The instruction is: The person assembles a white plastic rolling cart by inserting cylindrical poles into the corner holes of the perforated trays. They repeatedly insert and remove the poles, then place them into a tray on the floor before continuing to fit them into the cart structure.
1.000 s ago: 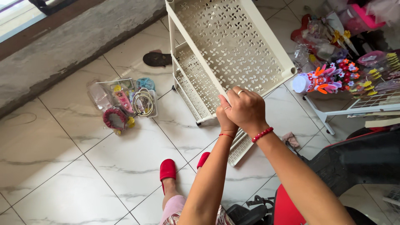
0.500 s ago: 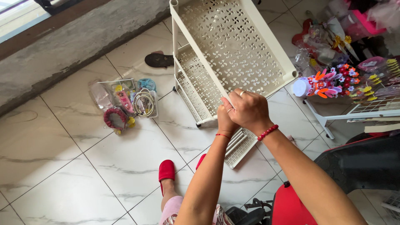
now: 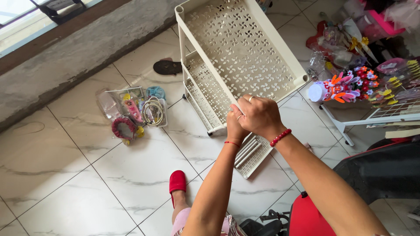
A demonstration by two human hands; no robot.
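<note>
A cream plastic tiered rack with flower-shaped cut-outs stands on the tiled floor in front of me. Both my hands are at the near corner of its top shelf. My right hand, with a ring and a red bead bracelet, is closed over that corner. My left hand, with a thin red string at the wrist, sits just under it, fingers curled against the same corner. What the fingers enclose is hidden. A loose cream shelf piece lies on the floor below my hands.
Clear packets of hair accessories lie on the tiles to the left. A dark sandal sits by the rack. My red slipper is near the bottom. Colourful trinkets and a white wire stand crowd the right.
The rack and my hands stay together; the view shifted slightly, with my hands a little lower on the shelf corner. Nothing was let go.
</note>
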